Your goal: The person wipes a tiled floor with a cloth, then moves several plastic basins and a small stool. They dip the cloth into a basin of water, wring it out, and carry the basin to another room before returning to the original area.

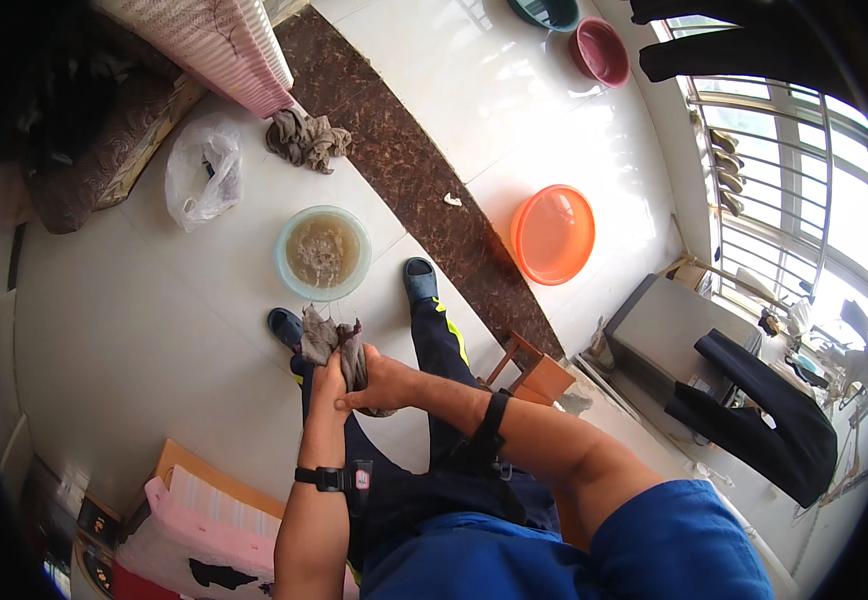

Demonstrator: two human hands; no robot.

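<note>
Between both hands (383, 381), the grey cloth (321, 337) is partly hidden.

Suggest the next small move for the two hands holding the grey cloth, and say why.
Probably bring the grey cloth forward over the pale basin, so any drips would land there: the left hand and right hand both grip the bunched cloth, which shows nearer the body than the basin, and the basin holds murky water.

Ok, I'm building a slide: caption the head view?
Left hand and right hand grip a grey cloth near a basin of murky water.
</note>
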